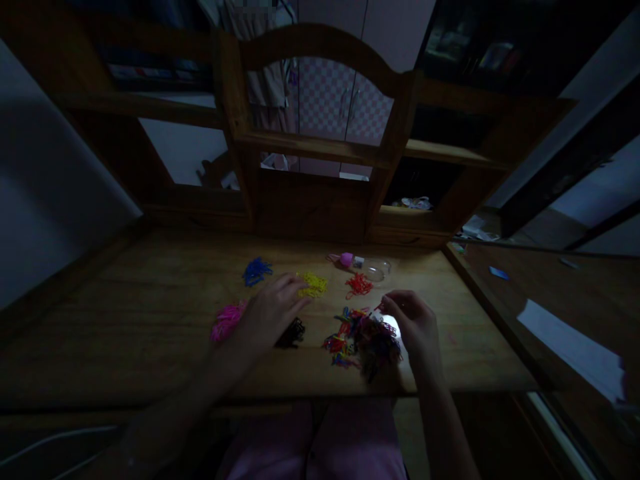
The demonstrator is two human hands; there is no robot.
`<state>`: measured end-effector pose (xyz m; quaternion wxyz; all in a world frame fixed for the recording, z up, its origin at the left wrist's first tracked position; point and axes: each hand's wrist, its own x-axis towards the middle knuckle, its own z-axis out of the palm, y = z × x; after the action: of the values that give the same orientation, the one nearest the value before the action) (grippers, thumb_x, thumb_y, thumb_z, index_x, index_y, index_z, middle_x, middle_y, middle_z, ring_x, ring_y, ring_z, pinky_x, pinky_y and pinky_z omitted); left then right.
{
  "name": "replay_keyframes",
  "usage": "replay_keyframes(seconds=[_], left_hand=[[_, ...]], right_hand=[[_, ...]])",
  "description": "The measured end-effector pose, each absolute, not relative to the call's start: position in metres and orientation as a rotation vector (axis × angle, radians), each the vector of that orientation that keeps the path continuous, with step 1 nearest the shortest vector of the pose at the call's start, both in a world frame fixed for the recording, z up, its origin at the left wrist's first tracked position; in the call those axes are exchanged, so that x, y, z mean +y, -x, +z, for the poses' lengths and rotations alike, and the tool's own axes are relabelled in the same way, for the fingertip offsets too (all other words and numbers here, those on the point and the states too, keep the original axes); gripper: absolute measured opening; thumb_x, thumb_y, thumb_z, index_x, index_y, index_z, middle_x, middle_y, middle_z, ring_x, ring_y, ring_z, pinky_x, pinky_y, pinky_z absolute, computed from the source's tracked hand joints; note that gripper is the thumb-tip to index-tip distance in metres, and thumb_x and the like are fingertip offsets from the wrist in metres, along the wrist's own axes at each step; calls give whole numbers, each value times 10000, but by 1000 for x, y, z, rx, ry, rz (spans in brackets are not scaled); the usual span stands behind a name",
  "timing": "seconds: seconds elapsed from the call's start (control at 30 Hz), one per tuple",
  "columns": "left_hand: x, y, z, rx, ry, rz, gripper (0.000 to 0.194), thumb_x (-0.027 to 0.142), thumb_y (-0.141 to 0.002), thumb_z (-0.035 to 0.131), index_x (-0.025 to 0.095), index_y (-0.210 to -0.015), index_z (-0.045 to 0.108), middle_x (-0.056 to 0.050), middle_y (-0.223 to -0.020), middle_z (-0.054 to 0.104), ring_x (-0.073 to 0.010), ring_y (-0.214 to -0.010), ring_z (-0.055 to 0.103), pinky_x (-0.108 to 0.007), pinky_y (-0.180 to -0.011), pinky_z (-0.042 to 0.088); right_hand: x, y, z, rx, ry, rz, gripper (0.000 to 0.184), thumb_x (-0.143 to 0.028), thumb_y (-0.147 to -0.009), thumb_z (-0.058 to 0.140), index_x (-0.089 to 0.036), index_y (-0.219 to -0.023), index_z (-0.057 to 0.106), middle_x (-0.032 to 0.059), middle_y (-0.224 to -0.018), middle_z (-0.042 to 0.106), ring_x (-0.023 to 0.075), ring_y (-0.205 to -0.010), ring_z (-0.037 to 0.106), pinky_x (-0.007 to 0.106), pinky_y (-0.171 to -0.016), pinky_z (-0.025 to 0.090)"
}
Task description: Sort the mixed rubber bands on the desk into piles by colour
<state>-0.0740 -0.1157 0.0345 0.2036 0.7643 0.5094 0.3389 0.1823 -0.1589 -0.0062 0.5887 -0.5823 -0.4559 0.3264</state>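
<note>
Small coloured clips lie sorted in heaps on a wooden desk (150, 313): blue (257, 271), yellow (314, 285), red (359, 285), pink (227, 321) and black (293, 333). A mixed pile (367, 340) lies in front of me. My left hand (273, 312) rests palm down with fingers stretched toward the yellow heap, between the pink and black heaps. My right hand (413, 323) hovers at the mixed pile's right side, fingertips pinched on a small red clip (379, 307).
A clear plastic bottle with a pink cap (364, 264) lies on its side behind the red heap. A wooden hutch (320, 167) with shelves rises at the desk's back. A second surface with white paper (570, 343) stands to the right. The room is dim.
</note>
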Motion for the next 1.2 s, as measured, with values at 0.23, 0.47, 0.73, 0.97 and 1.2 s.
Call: replay_keyframes(seconds=[0.23,0.47,0.73,0.97,1.2], left_hand=[[-181,58,-33,1280,-1999,908,294,192,-870,544,320,-1125,613,-34,-1127,649,-207,-1063,638,-362,-925,550],[-187,37,-40,1179,-1806,821,352,83,-874,397,278,-1076,610,-35,-1100,634,-143,-1033,647,-265,-902,559],[-176,27,-37,1210,-1953,730,331,49,-829,446,293,-935,643,-22,-955,642,-177,-917,643,-292,-795,566],[-172,18,-48,1330,-2104,611,222,67,-865,433,227,-866,588,-37,-923,594,-194,-893,595,-333,-801,514],[-180,20,-47,1405,-2195,604,224,72,-883,397,209,-946,562,-72,-1018,574,-236,-995,555,-383,-861,470]], right_hand=[[-102,-198,-15,-1205,1439,806,305,-422,-684,766,-145,-788,690,67,-762,716,232,-722,696,344,-669,541],[-144,-207,-10,-1135,1486,673,294,-440,-809,662,-168,-913,702,70,-844,716,209,-747,679,306,-640,515],[-198,-216,-15,-881,1639,719,251,-427,-832,657,-197,-919,707,48,-845,699,178,-739,626,280,-656,478],[-196,-193,-1,-1247,1601,694,137,-327,-878,614,-225,-921,694,43,-878,696,196,-770,639,305,-691,499],[-163,-153,7,-2175,1458,485,227,-83,-889,517,-221,-969,679,83,-1047,626,210,-952,572,321,-772,474]])
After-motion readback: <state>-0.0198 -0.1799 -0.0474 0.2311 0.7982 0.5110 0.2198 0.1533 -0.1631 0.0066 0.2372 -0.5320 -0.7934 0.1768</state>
